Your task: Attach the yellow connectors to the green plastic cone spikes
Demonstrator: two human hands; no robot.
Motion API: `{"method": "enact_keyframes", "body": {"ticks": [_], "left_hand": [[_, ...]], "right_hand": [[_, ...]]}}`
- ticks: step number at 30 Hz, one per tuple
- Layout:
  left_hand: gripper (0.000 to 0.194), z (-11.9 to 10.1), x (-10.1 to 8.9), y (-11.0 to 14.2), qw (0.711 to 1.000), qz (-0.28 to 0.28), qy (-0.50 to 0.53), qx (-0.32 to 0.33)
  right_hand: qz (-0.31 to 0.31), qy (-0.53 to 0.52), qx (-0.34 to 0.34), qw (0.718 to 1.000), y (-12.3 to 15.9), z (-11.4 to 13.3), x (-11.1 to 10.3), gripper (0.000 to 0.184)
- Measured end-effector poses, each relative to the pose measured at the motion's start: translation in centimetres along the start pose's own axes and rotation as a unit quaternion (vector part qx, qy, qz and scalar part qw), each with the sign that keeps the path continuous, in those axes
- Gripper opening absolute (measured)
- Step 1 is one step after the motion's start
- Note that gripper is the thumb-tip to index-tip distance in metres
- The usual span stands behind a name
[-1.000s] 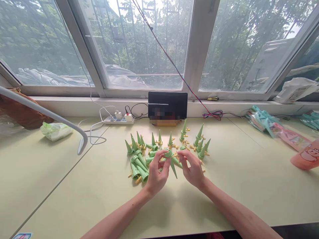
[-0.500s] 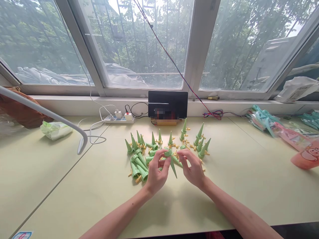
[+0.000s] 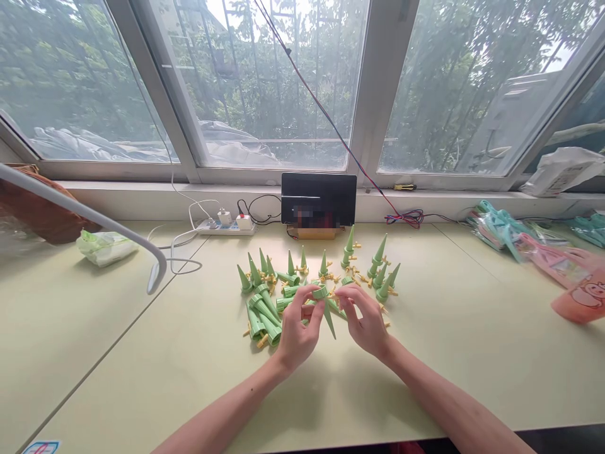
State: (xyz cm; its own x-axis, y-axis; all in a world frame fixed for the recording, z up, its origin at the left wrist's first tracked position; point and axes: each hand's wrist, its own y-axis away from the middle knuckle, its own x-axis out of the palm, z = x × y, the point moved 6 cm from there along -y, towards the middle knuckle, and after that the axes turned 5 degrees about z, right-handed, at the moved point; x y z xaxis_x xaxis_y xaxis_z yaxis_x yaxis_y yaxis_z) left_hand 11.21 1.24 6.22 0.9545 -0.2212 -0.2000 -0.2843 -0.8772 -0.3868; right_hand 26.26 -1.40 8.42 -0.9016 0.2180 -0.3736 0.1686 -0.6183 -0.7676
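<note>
My left hand pinches a green plastic cone spike by its wide end, tip pointing down toward me. My right hand is closed in a pinch on a small yellow valve piece right at the cone's collar. Behind my hands lie several more green cones, some standing upright, some lying in a pile, with small yellow fittings scattered among them.
A dark tablet leans on the sill behind the pile. A power strip with cables lies at the left, a white lamp arm crosses the left side. Packaged goods and a pink bag sit at the right.
Almost nothing differs; both hands stay at the same spot with only tiny finger shifts at the cone's collar.
</note>
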Motion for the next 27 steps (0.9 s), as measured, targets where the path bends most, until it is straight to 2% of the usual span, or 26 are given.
{"method": "enact_keyframes", "body": {"ticks": [14,27], "left_hand": [[0.02,0.1,0.0,0.0,1.0,0.007,0.002,0.015],[0.015,-0.2,0.1,0.2,0.997,0.017,-0.052,0.052]], "right_hand": [[0.012,0.013,0.031,0.999,0.3,-0.7,0.3,0.02],[0.021,0.037,0.052,0.998,0.3,-1.1,0.3,0.017]]}}
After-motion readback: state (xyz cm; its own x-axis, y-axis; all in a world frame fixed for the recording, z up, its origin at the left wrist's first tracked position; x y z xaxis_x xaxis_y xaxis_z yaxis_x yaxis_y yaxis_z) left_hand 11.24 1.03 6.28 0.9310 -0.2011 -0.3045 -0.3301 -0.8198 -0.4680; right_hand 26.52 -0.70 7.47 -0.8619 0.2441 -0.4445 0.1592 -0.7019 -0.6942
